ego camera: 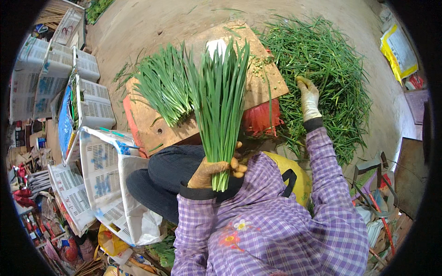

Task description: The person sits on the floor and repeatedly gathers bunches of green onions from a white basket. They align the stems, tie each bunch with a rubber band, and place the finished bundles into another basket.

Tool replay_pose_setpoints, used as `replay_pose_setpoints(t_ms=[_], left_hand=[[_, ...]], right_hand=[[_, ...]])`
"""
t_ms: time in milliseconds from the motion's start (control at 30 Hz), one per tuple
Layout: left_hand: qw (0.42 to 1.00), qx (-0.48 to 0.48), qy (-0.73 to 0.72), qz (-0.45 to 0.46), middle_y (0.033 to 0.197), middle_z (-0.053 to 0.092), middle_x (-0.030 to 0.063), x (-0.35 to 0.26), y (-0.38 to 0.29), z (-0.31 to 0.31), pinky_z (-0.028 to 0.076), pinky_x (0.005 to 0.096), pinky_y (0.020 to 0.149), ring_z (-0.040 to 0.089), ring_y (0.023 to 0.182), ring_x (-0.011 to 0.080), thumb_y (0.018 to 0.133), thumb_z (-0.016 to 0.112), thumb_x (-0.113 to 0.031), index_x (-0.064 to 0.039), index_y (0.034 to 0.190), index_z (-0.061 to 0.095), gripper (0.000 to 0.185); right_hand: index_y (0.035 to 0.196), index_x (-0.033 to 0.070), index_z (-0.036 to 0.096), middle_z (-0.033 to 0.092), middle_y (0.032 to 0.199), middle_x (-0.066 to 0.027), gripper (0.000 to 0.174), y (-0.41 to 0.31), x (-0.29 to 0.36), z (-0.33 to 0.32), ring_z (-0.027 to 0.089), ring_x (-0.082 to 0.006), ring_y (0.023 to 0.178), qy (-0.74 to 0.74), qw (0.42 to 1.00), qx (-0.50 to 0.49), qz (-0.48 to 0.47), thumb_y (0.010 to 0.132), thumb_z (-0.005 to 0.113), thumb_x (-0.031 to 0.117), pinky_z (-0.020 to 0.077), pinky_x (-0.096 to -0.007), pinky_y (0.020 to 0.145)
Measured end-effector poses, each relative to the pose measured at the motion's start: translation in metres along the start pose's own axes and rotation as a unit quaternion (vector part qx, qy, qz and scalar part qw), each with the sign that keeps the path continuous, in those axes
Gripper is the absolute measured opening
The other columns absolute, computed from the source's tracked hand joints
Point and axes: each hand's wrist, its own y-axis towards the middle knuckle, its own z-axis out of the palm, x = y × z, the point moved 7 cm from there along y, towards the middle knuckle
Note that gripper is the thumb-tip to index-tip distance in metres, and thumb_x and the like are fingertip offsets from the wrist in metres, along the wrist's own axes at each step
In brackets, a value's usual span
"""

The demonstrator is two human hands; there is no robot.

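A thick bunch of garlic chives (221,114) stands upright in my left hand (214,172), gripped near its pale cut ends. That hand wears a stained glove and is above my lap. Another sheaf of chives (165,82) lies on the wooden board (176,134) just beyond, leaves pointing away from me. To the right, my gloved right hand (308,95) is over the near-left part of a large heap of loose green leaves (331,62). Its fingers point away and are bent; whether anything is between them cannot be told.
Small green bits (259,67) and a white item (217,46) are on the board, with red material (262,117) under its edge. White plastic crates (100,169) line my left. A yellow bag (293,176) sits at my right side. A yellow-and-white sack (399,51) lies far right.
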Motion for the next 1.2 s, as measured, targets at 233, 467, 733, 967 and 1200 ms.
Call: replay_pose_setpoints(t_ms=[233,467,733,967,1200], left_hand=[[0.998,-0.064,0.026,0.013,0.097,0.068,0.0172,-0.008,-0.023,-0.014,0.052,0.0288,0.053,0.062,0.057,0.0207,0.073,0.076,-0.006,0.006,0.135,0.044,0.070],[0.986,-0.126,0.104,0.029,0.105,0.068,0.0194,-0.013,-0.037,-0.015,0.049,0.0267,0.052,0.058,0.056,0.0168,0.073,0.076,-0.009,0.010,0.116,0.058,0.050],[0.965,-0.175,0.190,0.046,0.097,0.069,0.0135,-0.018,-0.036,-0.005,0.048,0.0254,0.051,0.058,0.055,0.0147,0.074,0.074,-0.005,0.008,0.113,0.062,0.043],[0.926,-0.234,0.291,0.054,0.095,0.069,0.0086,-0.025,-0.035,-0.006,0.050,0.0237,0.054,0.058,0.061,0.0103,0.077,0.068,0.004,0.000,0.111,0.059,0.035],[0.918,-0.240,0.311,0.052,0.091,0.068,0.0067,-0.021,-0.036,-0.011,0.050,0.0238,0.054,0.058,0.061,0.0101,0.077,0.068,0.006,-0.001,0.111,0.057,0.036]], right_hand=[[0.100,0.004,0.071,0.071,0.090,-0.0036,0.015,-0.035,0.138,-0.004,0.062,-0.0115,0.076,0.021,0.970,0.132,-0.205,0.086,0.071,0.007,0.0506,-0.0250,0.073],[0.124,0.001,0.061,0.069,0.104,-0.0090,0.036,-0.031,0.166,-0.104,0.060,-0.0109,0.077,0.264,0.924,0.224,-0.163,0.096,0.059,0.024,0.0477,-0.0274,0.070],[0.108,0.001,0.068,0.062,0.126,-0.0121,0.025,-0.070,0.094,-0.012,0.061,-0.0187,0.109,-0.024,0.945,0.224,-0.237,0.082,0.070,0.000,0.0492,-0.0326,0.095],[0.119,-0.002,0.065,0.072,0.100,-0.0082,0.032,-0.159,0.211,0.027,0.067,-0.0169,0.096,0.026,0.908,0.309,-0.283,0.088,0.069,0.005,0.0522,-0.0302,0.086],[0.125,0.002,0.062,0.069,0.113,-0.0119,0.041,-0.182,0.273,0.062,0.068,-0.0218,0.089,-0.004,0.838,0.304,-0.453,0.085,0.069,0.001,0.0542,-0.0307,0.074]])
